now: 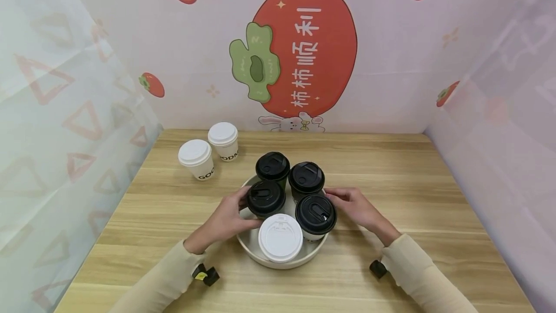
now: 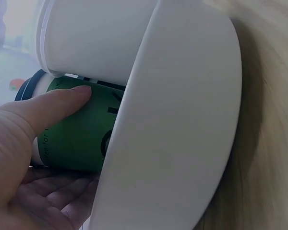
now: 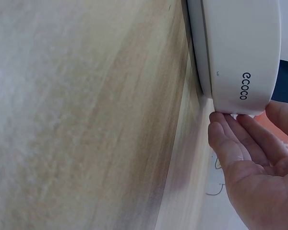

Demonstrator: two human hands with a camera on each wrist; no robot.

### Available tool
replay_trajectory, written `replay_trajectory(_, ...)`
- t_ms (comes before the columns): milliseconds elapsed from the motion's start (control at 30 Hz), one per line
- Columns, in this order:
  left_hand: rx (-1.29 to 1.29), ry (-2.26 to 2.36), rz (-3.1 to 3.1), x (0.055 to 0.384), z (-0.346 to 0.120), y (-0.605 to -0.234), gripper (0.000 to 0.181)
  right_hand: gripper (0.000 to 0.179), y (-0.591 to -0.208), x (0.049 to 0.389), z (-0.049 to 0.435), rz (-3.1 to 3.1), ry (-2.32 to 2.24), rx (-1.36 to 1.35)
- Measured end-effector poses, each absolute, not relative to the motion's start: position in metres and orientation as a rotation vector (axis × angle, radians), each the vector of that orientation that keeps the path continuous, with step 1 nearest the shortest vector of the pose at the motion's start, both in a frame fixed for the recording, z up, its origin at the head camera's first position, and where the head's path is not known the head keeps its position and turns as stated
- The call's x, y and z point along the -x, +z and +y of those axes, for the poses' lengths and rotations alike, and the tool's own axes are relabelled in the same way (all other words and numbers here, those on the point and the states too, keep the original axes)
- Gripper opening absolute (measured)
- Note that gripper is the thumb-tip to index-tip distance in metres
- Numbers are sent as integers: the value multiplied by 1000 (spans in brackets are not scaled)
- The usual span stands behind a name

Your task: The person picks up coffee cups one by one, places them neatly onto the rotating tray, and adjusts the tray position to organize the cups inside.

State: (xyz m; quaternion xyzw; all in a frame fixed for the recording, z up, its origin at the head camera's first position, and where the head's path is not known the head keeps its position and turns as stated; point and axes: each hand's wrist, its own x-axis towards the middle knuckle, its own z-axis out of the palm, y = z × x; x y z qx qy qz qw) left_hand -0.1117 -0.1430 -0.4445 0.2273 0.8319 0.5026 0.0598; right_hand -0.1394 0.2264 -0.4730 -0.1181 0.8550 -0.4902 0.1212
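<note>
While a backdrop [image 1: 391, 62] printed with red persimmons stood behind its far edge, a wooden worktop [image 1: 391, 173] carried a round pale tray [image 1: 280, 265] about midway between its left and right edges. At the tray's right rim was the person's right hand [image 1: 355, 207], uncurled, its fingers nearly straight and touching the outer wall. The left hand [image 1: 223, 219], at the tray's left rim, gripped a green-sleeved cup [image 2: 77, 129] inside it, the thumb lying on the sleeve; the cup's base was hidden by the wall. A white-lidded cup [image 1: 280, 238] stood just beside it at the near rim, with three black-lidded cups [image 1: 306, 177] toward the far and right rims. Two white cups [image 1: 224, 143] stood upright near the worktop's far left corner.
</note>
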Motion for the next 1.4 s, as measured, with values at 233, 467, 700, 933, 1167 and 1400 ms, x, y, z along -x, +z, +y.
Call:
replay_trajectory(233,-721,1500,2526,115,-136,-443,76,40,-476,140,226,2513,-1428,362)
replay_trajectory(467,-734,1513,2493,117,-130,-443,80,39,-474,139,226,2500,-1451,392)
replay_trajectory(700,-733,1504,2487,118,-124,-442,81,39,-474,139,227,2503,-1454,392)
replay_trajectory(933,-703,1490,2501,119,-126,-442,80,40,-478,141,227,2509,-1436,377)
replay_trajectory(1167,-706,1499,2527,120,-129,-442,79,41,-478,140,227,2506,-1443,364)
replay_trajectory(1400,-682,1490,2546,121,-129,-442,81,41,-476,140,226,2507,-1453,360)
